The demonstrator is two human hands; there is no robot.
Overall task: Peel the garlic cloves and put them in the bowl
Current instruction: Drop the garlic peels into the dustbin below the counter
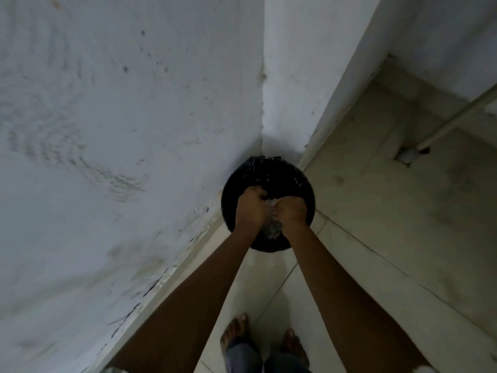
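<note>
1. A person stands over a round black bin (306, 184). The left grip (251, 204) and right grip (291, 211) meet above its opening, both curled tight on a pale crinkled wad (273, 227).
2. The wad's long axis runs from the knuckles back between the wrists. What it is cannot be told.
3. Walls (134, 130) close in beyond and left of the grips. Open tiled floor (376, 211) lies to their right and behind.
</note>
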